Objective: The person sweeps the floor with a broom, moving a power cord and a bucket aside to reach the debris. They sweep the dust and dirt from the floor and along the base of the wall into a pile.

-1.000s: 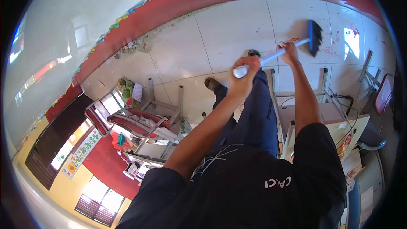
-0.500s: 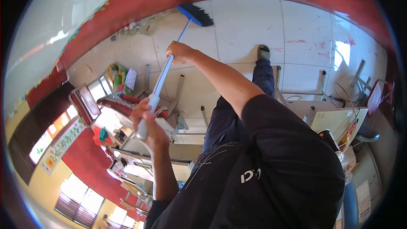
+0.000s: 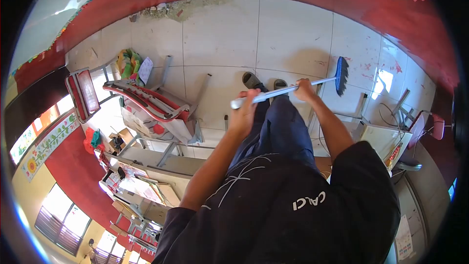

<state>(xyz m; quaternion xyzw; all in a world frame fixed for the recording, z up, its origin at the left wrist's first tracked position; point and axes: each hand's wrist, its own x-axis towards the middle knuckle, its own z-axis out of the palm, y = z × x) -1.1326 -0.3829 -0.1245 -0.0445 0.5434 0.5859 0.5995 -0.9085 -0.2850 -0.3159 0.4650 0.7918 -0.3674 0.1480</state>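
Observation:
A broom with a pale handle (image 3: pixel 277 94) and a blue head with dark bristles (image 3: pixel 342 76) reaches across in front of my legs, its head at the right over the tiled floor. My left hand (image 3: pixel 245 110) is closed round the handle near its top end. Farther along, towards the head, my right hand (image 3: pixel 305 90) grips the same handle. Reddish marks (image 3: pixel 386 68) show on the tiles right of the bristles. A patch of debris (image 3: pixel 178 12) lies along the red wall at the upper left.
Red-edged chairs (image 3: pixel 146 100) and a green and yellow cloth (image 3: pixel 128 63) are at the left. At the right are a pale board or desk panel (image 3: pixel 386 142), cables (image 3: pixel 386 112) and metal legs. My shoes (image 3: pixel 250 79) stand on the floor between them.
The broom head has swung from the upper middle, by the debris, to the right. Both hands have moved right with the handle, and both shoes now show.

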